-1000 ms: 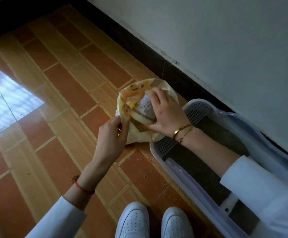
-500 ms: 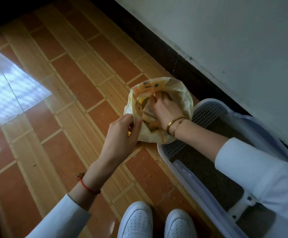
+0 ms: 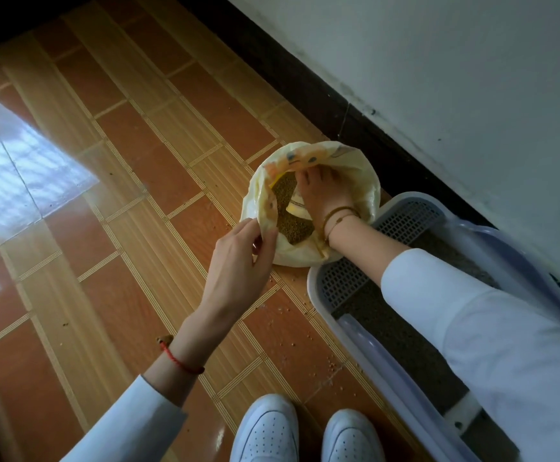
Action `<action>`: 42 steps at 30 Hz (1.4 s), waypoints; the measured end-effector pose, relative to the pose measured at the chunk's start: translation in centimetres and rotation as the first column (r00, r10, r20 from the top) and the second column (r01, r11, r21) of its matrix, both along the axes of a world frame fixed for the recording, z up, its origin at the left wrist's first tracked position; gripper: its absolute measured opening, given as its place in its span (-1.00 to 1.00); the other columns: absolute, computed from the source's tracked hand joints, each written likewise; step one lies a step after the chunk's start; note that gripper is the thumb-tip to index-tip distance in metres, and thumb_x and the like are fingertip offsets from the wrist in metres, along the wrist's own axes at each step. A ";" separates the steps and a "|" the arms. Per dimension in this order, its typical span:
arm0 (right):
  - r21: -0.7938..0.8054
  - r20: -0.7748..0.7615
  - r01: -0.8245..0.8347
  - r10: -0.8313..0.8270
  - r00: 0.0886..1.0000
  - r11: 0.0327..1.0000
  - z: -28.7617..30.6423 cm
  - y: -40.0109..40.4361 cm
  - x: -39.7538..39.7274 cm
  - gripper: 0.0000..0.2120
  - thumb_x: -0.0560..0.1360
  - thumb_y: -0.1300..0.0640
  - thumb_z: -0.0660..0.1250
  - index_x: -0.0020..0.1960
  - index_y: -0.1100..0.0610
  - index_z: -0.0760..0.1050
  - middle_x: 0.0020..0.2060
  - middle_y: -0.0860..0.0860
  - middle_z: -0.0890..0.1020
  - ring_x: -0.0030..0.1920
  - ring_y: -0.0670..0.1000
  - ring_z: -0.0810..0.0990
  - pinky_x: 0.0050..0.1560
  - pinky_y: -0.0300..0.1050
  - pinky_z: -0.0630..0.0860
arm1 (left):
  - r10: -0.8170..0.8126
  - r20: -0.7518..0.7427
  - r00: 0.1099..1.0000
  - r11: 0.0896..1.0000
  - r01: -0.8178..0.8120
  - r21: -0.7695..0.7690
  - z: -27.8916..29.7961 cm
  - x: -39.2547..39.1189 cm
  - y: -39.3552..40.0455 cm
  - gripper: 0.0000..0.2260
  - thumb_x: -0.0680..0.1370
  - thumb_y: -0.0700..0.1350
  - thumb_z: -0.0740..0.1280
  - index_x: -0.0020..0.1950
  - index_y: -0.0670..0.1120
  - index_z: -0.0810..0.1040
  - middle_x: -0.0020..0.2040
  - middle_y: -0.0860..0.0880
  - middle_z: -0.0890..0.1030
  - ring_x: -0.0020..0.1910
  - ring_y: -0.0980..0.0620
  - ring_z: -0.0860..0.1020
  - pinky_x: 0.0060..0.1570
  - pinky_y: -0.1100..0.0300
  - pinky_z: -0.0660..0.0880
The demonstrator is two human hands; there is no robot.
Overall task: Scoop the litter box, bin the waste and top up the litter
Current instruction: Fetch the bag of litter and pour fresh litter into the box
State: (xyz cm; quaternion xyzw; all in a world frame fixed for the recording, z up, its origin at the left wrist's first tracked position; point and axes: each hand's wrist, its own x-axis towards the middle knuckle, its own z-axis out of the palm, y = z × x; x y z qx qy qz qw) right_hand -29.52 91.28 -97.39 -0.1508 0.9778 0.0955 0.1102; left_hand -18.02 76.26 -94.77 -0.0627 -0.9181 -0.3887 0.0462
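Reaching deeper than a second ago, the right hand is now down inside the yellow bag, where before it held a round cup at the mouth of the bag. The cup is no longer seen, and I cannot tell if the fingers are curled on something, because the bag hides their tips. The bag also looks wider open now, so the brown litter inside shows. The left hand pinches the near rim of the bag between thumb and fingers, as it did before.

There is one bag, one litter box, two hands and two white shoes. The right wrist has two thin bracelets, the left wrist has one red string.

The bag stands on the tiled floor, touching the far end of the litter box and near the dark skirting of the white wall. The litter box lies along the wall; it holds dark grey litter, and its far end is a grid with holes. Some small grains lie scattered on the floor between the bag and the shoes.
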 end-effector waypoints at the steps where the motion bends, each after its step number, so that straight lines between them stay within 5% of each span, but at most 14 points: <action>1: -0.041 0.081 0.036 -0.033 0.996 0.998 0.0 0.2 -0.2 -0.33 0.49 0.17 0.34 0.47 0.21 0.07 0.38 0.22 0.28 0.33 0.18 0.36 0.25 0.00 0.38 | 0.001 0.006 1.000 1.000 -0.001 0.002 -0.1 0.0 -0.1 -0.72 0.64 -0.07 0.20 -0.21 -0.16 0.49 -0.28 0.03 0.50 -0.32 0.08 0.48 -0.30 0.20 0.43; 5: -0.093 0.200 0.135 -0.115 0.973 0.986 0.3 0.9 0.2 0.00 0.26 0.03 0.56 0.47 0.18 0.01 0.40 0.20 0.25 0.36 0.18 0.35 0.28 0.02 0.38 | 0.006 0.022 1.000 1.000 -0.007 0.017 0.0 -0.1 -0.4 -0.69 0.64 -0.01 0.17 -0.20 -0.15 0.50 -0.27 0.01 0.52 -0.29 0.04 0.51 -0.26 0.09 0.47; 11: -0.176 0.175 0.080 -0.049 0.983 0.981 -0.4 0.7 1.2 -0.05 0.24 -0.08 0.52 0.42 0.11 0.04 0.34 0.19 0.29 0.31 0.20 0.38 0.24 0.08 0.44 | -0.015 0.038 0.999 0.999 0.014 0.033 0.0 0.0 -0.6 -0.69 0.64 -0.01 0.16 -0.19 -0.15 0.49 -0.26 -0.02 0.54 -0.29 -0.01 0.52 -0.26 0.02 0.49; 15: -0.301 0.328 0.045 0.059 0.943 0.953 -0.2 -0.4 2.6 -0.21 0.26 -0.09 0.51 0.30 0.11 0.16 0.28 0.16 0.27 0.12 0.21 0.50 -0.08 0.02 0.48 | -0.034 0.027 0.999 0.999 0.034 0.012 0.1 0.3 -0.6 -0.71 0.63 -0.05 0.19 -0.26 -0.15 0.42 -0.30 -0.03 0.50 -0.31 -0.02 0.49 -0.27 0.02 0.47; 18: -0.369 0.457 0.143 0.045 0.888 0.918 -0.2 -1.2 3.3 -0.32 0.30 -0.04 0.47 0.27 0.13 0.22 0.24 0.13 0.31 0.09 0.19 0.51 -0.06 0.01 0.48 | -0.022 0.032 0.999 0.999 0.021 0.024 -0.1 0.6 -1.0 -0.72 0.63 -0.09 0.21 -0.26 -0.13 0.41 -0.30 -0.03 0.50 -0.32 -0.01 0.49 -0.27 0.04 0.48; 26: -0.488 0.711 0.531 -0.037 0.702 0.693 2.0 1.3 3.1 -0.29 0.38 -0.12 0.44 0.41 0.10 0.27 0.28 0.04 0.46 0.24 0.05 0.46 0.18 -0.09 0.39 | -0.030 0.001 1.000 0.999 0.030 0.023 0.5 0.5 -0.9 -0.72 0.64 -0.07 0.18 -0.22 -0.16 0.45 -0.28 -0.03 0.52 -0.31 -0.01 0.49 -0.26 0.12 0.45; 35: -0.678 0.553 0.557 -0.166 0.816 0.479 6.0 6.2 6.1 -0.27 0.36 -0.06 0.47 0.43 0.07 0.27 0.32 0.01 0.42 0.32 0.03 0.39 0.21 -0.07 0.38 | -0.034 -0.007 0.999 0.998 0.035 0.059 1.2 0.4 0.3 -0.70 0.65 -0.02 0.16 -0.17 -0.16 0.49 -0.25 -0.04 0.56 -0.27 -0.04 0.52 -0.23 -0.02 0.50; 42: -0.867 0.462 0.492 -0.236 0.855 0.085 8.4 10.5 11.3 -0.33 0.33 -0.08 0.50 0.37 -0.05 0.33 0.24 -0.09 0.46 0.26 -0.09 0.42 0.24 -0.04 0.44 | -0.065 -0.022 0.998 0.996 0.067 0.064 1.6 1.2 1.3 -0.72 0.64 -0.04 0.16 -0.13 -0.17 0.52 -0.21 -0.05 0.58 -0.24 -0.02 0.56 -0.21 -0.02 0.53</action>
